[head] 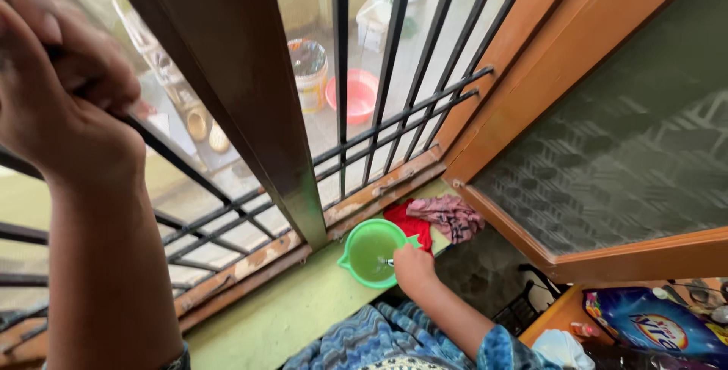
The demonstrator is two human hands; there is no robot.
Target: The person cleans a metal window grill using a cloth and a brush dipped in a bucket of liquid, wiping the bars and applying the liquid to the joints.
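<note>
Green jug (371,252) under lowered right hand (413,266)

Window opening: closed off by dark vertical bars (394,51) with crossbars; only narrow slits between them.
Upright post: a broad frame post (250,97) splits the window.
Sill: a green sill (288,309) with open room on its near left part.
Sill's right end: crowded by a green jug (370,252), a red cloth (409,224) and a patterned rag (449,216).
Right side: an open shutter (607,158) walls it off.
Below right: a black crate (523,305) and a blue packet (652,324) fill the corner.
</note>
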